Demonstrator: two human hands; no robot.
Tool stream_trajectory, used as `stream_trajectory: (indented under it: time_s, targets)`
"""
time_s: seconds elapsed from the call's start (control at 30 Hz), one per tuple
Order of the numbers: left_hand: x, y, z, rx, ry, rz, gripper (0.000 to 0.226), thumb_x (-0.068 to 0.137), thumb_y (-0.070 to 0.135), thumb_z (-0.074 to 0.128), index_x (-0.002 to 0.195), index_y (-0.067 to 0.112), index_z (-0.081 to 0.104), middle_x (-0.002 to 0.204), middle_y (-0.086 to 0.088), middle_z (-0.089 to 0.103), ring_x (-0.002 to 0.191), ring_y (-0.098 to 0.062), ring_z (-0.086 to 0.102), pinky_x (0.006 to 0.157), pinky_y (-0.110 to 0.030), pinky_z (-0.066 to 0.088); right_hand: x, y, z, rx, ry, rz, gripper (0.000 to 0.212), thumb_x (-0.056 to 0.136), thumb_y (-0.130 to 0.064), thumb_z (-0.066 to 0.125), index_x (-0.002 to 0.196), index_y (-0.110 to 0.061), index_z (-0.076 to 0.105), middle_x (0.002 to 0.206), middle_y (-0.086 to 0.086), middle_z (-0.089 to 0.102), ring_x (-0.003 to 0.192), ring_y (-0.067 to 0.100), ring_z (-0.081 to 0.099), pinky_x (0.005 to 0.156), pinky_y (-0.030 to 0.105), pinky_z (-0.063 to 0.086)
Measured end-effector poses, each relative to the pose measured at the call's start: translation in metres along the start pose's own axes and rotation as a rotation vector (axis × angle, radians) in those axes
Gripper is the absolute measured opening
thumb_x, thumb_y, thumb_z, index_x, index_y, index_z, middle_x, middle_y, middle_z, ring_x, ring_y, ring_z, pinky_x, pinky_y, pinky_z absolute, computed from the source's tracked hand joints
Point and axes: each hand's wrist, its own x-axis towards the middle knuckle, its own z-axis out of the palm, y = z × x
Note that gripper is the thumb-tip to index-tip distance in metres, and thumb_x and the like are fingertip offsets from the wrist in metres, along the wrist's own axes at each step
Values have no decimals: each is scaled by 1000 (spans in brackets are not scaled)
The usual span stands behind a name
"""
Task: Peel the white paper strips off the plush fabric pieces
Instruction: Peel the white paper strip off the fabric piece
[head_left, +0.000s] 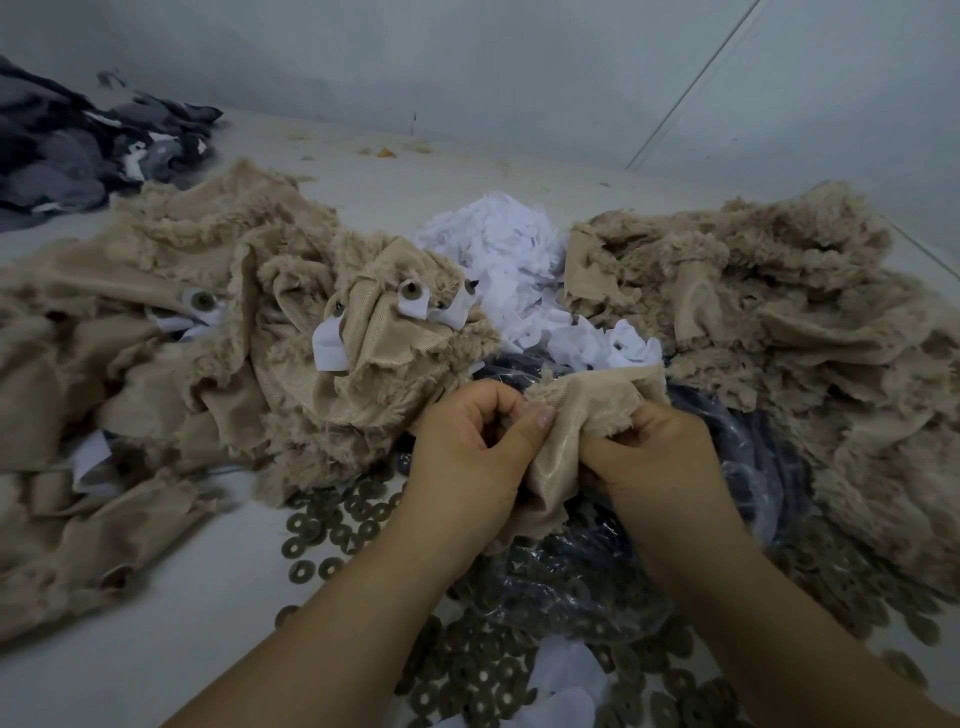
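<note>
A beige plush fabric piece (576, 410) is held in front of me, smooth backing side up. My left hand (467, 447) pinches its left edge between thumb and curled fingers. On its right side my right hand (654, 457) grips the cloth with curled fingers. No white strip shows on this piece between my hands. To the left lies a pile of plush pieces (218, 353) that carry white paper strips (330, 345) and brown studs (410, 295). A heap of loose white paper strips (514, 260) lies behind my hands.
A second pile of beige plush pieces (779, 322) fills the right side. Several brown washers (332, 525) are scattered on the white surface, around a clear plastic bag (597, 571) under my hands. Dark grey fabric (78, 150) lies at the far left. A wall rises behind.
</note>
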Motion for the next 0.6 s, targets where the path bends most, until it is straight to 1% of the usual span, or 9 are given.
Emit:
stream_trajectory:
  time_s: [0.1, 0.17, 0.2, 0.23, 0.27, 0.33, 0.4, 0.5, 0.6]
  targets:
    - [0, 0, 0, 31, -5, 12, 22, 85, 28, 67, 73, 11, 61, 69, -23, 58, 60, -25, 55, 55, -44, 51, 0, -2, 1, 54, -45, 58, 18, 88, 1, 67, 85, -13, 78, 83, 14, 77, 83, 34, 75, 73, 41, 62]
    - [0, 0, -1, 47, 11, 21, 22, 88, 23, 68, 72, 10, 60, 67, -21, 57, 58, -22, 53, 53, -40, 49, 0, -3, 2, 117, -71, 86, 14, 89, -8, 63, 84, -5, 75, 86, 20, 75, 86, 39, 74, 75, 46, 63]
    - [1, 0, -1, 59, 20, 23, 22, 89, 20, 68, 72, 9, 60, 66, -20, 57, 56, -20, 52, 52, -38, 48, 1, -4, 2, 159, -66, 95, 20, 85, -16, 63, 84, 2, 71, 87, 26, 73, 87, 43, 72, 77, 51, 62]
    - [1, 0, -1, 68, 23, 24, 22, 90, 18, 68, 72, 8, 61, 66, -20, 57, 56, -21, 51, 52, -37, 47, 0, -5, 2, 177, -60, 96, 31, 81, -25, 66, 83, 6, 66, 88, 31, 70, 85, 46, 70, 77, 54, 61]
    - [1, 0, -1, 72, 20, 26, 21, 91, 16, 67, 74, 6, 62, 67, -20, 58, 56, -23, 52, 52, -39, 48, -1, -6, 2, 160, -71, 86, 40, 79, -33, 73, 83, 7, 66, 86, 28, 72, 83, 45, 70, 77, 54, 61]
    - [0, 0, 0, 71, 4, 35, 19, 91, 12, 66, 76, 2, 62, 69, -21, 59, 58, -32, 53, 55, -45, 50, -4, -7, 5, 96, -92, 53, 41, 73, -41, 84, 81, -2, 75, 84, 21, 75, 80, 37, 74, 72, 45, 63]
    - [0, 1, 0, 61, -6, 41, 18, 91, 10, 66, 77, -1, 62, 71, -22, 60, 63, -36, 56, 60, -48, 52, -4, -6, 5, 108, -75, 58, 31, 68, -36, 79, 79, -6, 78, 83, 18, 76, 80, 34, 75, 71, 39, 63]
    - [-1, 3, 0, 21, -15, 33, 16, 90, 9, 67, 78, 0, 65, 74, -22, 63, 70, -40, 60, 66, -49, 54, -3, -2, 3, 139, -68, 94, 26, 69, -30, 74, 78, -6, 77, 86, 19, 76, 84, 36, 75, 77, 44, 62]
    - [-1, 5, 0, 2, -19, 9, 15, 91, 9, 67, 77, 4, 66, 74, -19, 65, 72, -39, 63, 68, -50, 58, -4, -5, 6, 176, -59, 88, 18, 72, -24, 73, 79, -9, 79, 88, 15, 77, 87, 32, 76, 78, 42, 63]
